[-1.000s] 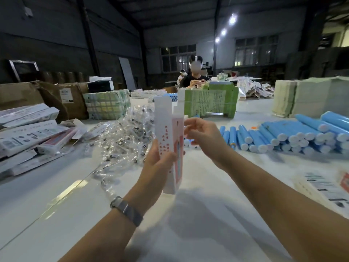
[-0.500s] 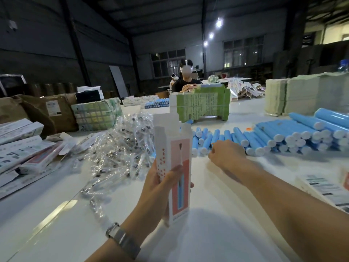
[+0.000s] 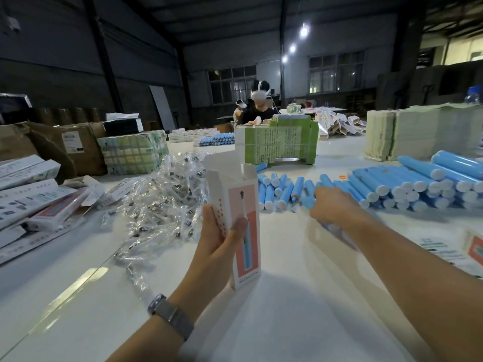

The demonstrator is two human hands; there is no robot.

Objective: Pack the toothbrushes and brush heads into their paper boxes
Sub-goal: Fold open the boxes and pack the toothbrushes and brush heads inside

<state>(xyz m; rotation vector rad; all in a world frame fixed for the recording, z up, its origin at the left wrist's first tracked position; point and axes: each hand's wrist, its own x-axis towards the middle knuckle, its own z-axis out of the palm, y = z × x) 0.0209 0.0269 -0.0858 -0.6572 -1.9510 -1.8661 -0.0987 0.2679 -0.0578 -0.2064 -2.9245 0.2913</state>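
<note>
White tabletop carries the work: a long heap of blue cylindrical toothbrush handles at right, a pile of clear-wrapped brush heads at left, and finished boxes stacked far left. Most stock looks unpacked. The left hand grips an upright pink-and-white paper box, top flap open. The right hand curls its fingers on one blue handle, blurred.

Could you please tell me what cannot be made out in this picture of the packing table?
Head view only:
- Inside of the paper box: its own walls hide it.
- What the right hand grips: motion blur and the hand itself hide it.
- Print on the flat boxes at left: too small.
</note>
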